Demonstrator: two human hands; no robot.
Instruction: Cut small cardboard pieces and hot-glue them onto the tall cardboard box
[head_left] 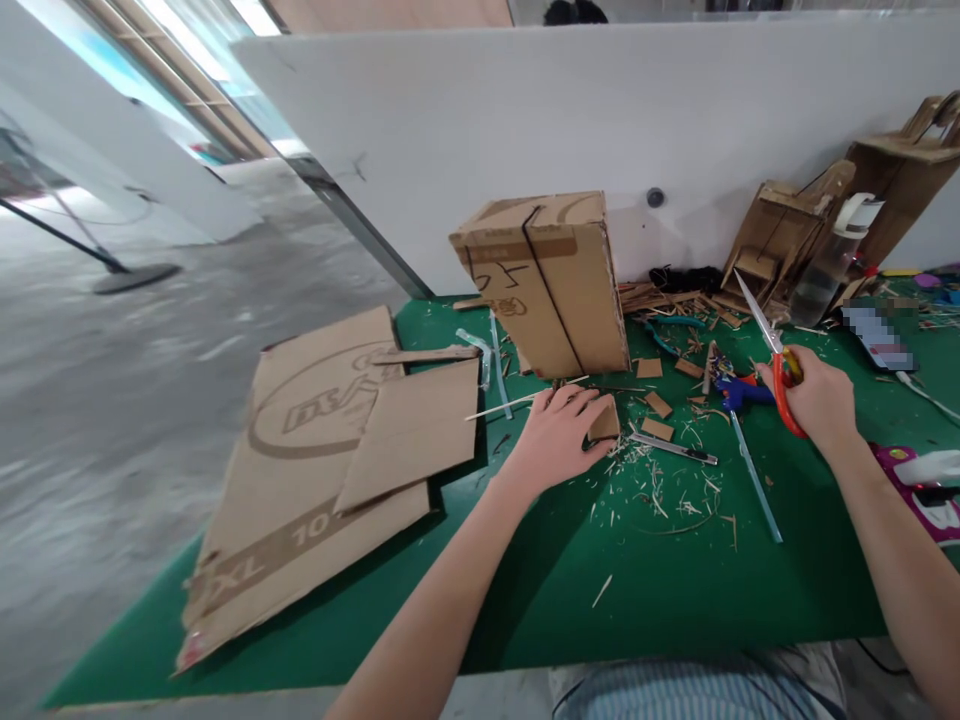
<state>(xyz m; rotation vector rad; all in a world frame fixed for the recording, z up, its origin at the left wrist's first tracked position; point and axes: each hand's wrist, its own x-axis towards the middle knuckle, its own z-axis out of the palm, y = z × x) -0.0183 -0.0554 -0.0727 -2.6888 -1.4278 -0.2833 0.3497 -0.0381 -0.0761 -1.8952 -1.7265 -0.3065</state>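
Observation:
Red-handled scissors are gripped in my right hand, blades pointing up and away. My left hand is on the green table, its fingers curled over a small cardboard piece and beside a thin wooden stick. What lies under the fingers is partly hidden. Just behind my left hand stands a tall cardboard box with a black line down its front. A utility knife lies to the right of my left hand. The blue glue gun rests beside my right hand.
Flat cardboard sheets cover the left of the green table. Wood shavings and small cardboard squares are scattered mid-table. A bottle, cardboard structures and a phone stand or lie at the right. A white partition rises behind.

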